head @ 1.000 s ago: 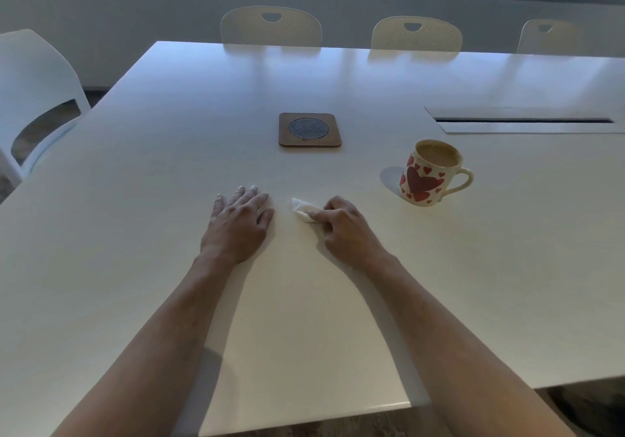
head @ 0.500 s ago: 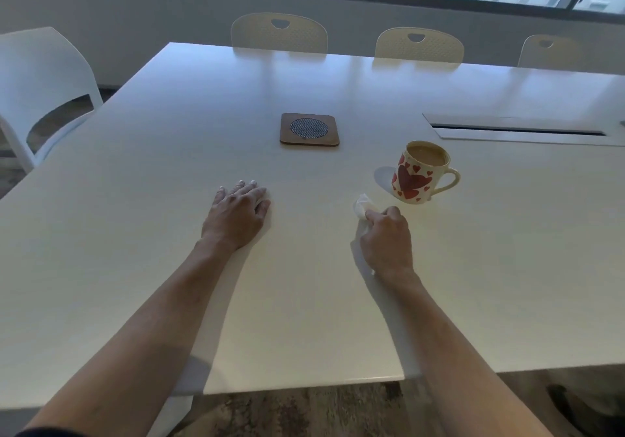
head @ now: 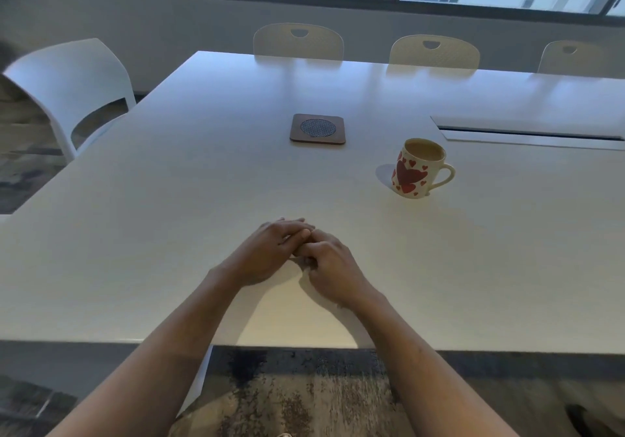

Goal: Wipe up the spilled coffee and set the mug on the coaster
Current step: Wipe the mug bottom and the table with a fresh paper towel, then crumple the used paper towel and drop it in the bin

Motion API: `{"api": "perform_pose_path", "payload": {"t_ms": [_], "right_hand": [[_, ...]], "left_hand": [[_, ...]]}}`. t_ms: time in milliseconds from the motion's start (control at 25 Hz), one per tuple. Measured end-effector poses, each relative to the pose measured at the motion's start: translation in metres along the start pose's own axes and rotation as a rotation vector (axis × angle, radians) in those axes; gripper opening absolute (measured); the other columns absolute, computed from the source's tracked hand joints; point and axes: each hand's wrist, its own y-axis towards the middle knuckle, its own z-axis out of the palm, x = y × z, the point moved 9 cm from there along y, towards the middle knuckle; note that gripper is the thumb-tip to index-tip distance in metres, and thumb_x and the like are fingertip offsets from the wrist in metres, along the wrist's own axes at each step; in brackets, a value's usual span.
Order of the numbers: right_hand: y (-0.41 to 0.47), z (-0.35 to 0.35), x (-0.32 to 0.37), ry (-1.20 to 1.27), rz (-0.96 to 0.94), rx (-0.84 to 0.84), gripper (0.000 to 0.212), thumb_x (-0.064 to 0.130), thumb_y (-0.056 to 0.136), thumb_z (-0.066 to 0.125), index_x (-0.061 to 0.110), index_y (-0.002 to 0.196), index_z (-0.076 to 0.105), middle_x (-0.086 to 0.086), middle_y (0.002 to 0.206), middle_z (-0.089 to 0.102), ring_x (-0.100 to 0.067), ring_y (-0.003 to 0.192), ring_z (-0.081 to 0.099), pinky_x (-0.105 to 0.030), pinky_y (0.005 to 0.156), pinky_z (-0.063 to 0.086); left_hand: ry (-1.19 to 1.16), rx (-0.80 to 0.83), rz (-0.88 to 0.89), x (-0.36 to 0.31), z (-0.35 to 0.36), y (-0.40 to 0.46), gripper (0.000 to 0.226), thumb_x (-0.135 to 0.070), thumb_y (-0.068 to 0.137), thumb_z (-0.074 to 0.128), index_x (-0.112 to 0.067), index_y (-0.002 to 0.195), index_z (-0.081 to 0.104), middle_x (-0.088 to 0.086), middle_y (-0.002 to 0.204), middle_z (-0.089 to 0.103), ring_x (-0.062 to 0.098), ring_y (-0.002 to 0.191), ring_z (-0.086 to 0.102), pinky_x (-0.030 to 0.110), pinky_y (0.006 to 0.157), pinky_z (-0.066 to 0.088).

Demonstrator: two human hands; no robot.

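Observation:
A white mug with red hearts, holding milky coffee, stands upright on the white table, handle to the right. A pale oval patch lies on the table just left of it. The brown square coaster with a mesh disc sits bare, farther back and to the left. My left hand and my right hand meet near the front edge, left fingers resting over the curled right fingers. The white tissue is hidden between them. No brown spill shows on the table.
A recessed cable slot runs along the table at the right, behind the mug. A white chair stands at the left side, and three beige chairs line the far edge below the windows.
My right hand, with the tissue, has moved left and back from beside the mug to meet my left hand. The tissue no longer shows. The mug and coaster have not moved.

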Motion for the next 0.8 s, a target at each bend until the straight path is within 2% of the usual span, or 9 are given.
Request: {"api": "perform_pose_path", "payload": {"t_ms": [80, 240, 320, 400, 440, 520, 600, 680, 800], "right_hand": [[-0.010, -0.004, 0.001, 0.040, -0.031, 0.037, 0.028, 0.004, 0.094, 0.054, 0.016, 0.110, 0.074, -0.007, 0.122, 0.064, -0.019, 0.111, 0.054, -0.028, 0.096, 0.041], [-0.019, -0.010, -0.008, 0.112, 0.069, 0.081, 0.030, 0.001, 0.091, 0.054, 0.016, 0.104, 0.075, -0.004, 0.102, 0.066, -0.019, 0.095, 0.060, -0.040, 0.089, 0.050], [-0.025, -0.010, -0.010, 0.201, 0.133, 0.071, 0.029, -0.001, 0.089, 0.054, 0.019, 0.095, 0.075, 0.000, 0.099, 0.066, -0.017, 0.094, 0.060, -0.042, 0.089, 0.051], [-0.031, -0.006, -0.011, 0.366, 0.206, 0.057, 0.029, 0.000, 0.091, 0.055, 0.023, 0.089, 0.073, 0.004, 0.098, 0.066, -0.012, 0.093, 0.062, -0.037, 0.085, 0.053], [-0.034, -0.003, -0.010, 0.472, 0.231, 0.044, 0.030, 0.000, 0.092, 0.054, 0.023, 0.088, 0.073, 0.006, 0.097, 0.068, -0.009, 0.091, 0.064, -0.031, 0.080, 0.053], [-0.037, 0.002, -0.001, 0.700, 0.245, 0.003, 0.031, -0.002, 0.093, 0.052, 0.019, 0.087, 0.074, 0.008, 0.092, 0.072, -0.006, 0.085, 0.067, -0.021, 0.071, 0.052], [-0.037, 0.007, 0.007, 0.863, 0.252, -0.053, 0.029, -0.004, 0.094, 0.052, 0.014, 0.087, 0.074, 0.000, 0.087, 0.073, -0.014, 0.082, 0.068, -0.024, 0.070, 0.054], [-0.036, 0.012, 0.017, 0.941, 0.268, -0.096, 0.029, -0.005, 0.093, 0.053, 0.014, 0.084, 0.073, -0.008, 0.084, 0.072, -0.021, 0.078, 0.067, -0.030, 0.067, 0.056], [-0.034, 0.028, 0.037, 1.049, 0.268, -0.076, 0.035, -0.009, 0.090, 0.054, 0.018, 0.074, 0.070, -0.007, 0.076, 0.070, -0.023, 0.066, 0.065, -0.031, 0.051, 0.052]], "left_hand": [[0.063, 0.016, 0.012, -0.007, 0.005, -0.019, 0.029, -0.035, 0.102, 0.041, -0.035, 0.120, 0.064, -0.036, 0.119, 0.053, -0.018, 0.129, 0.035, 0.017, 0.114, 0.021], [0.124, 0.029, -0.033, -0.019, 0.015, -0.051, 0.036, -0.040, 0.103, 0.036, -0.031, 0.128, 0.060, -0.016, 0.138, 0.054, -0.007, 0.137, 0.033, 0.023, 0.118, 0.020], [0.072, -0.002, -0.084, -0.025, 0.018, -0.065, 0.037, -0.042, 0.101, 0.038, -0.030, 0.128, 0.060, -0.009, 0.134, 0.060, -0.001, 0.134, 0.042, 0.028, 0.115, 0.029], [-0.039, -0.097, -0.146, -0.030, 0.012, -0.076, 0.033, -0.043, 0.099, 0.043, -0.030, 0.122, 0.065, -0.008, 0.118, 0.069, 0.004, 0.113, 0.060, 0.034, 0.099, 0.048], [-0.114, -0.145, -0.165, -0.033, 0.007, -0.081, 0.031, -0.041, 0.098, 0.046, -0.031, 0.120, 0.066, -0.011, 0.114, 0.070, 0.002, 0.105, 0.063, 0.033, 0.093, 0.052], [-0.322, -0.200, -0.194, -0.038, 0.000, -0.090, 0.027, -0.033, 0.098, 0.051, -0.030, 0.119, 0.068, -0.013, 0.123, 0.067, 0.003, 0.113, 0.061, 0.029, 0.096, 0.050], [-0.552, -0.245, -0.234, -0.041, -0.004, -0.102, 0.028, -0.024, 0.100, 0.049, -0.028, 0.118, 0.070, -0.010, 0.130, 0.063, 0.008, 0.121, 0.058, 0.029, 0.098, 0.050], [-0.724, -0.291, -0.290, -0.041, -0.006, -0.116, 0.030, -0.022, 0.101, 0.045, -0.025, 0.120, 0.069, -0.009, 0.131, 0.063, 0.011, 0.119, 0.060, 0.030, 0.094, 0.053], [-0.803, -0.363, -0.351, -0.036, -0.016, -0.141, 0.030, -0.020, 0.099, 0.049, -0.023, 0.125, 0.064, 0.000, 0.121, 0.069, 0.019, 0.110, 0.066, 0.037, 0.088, 0.057]]}}
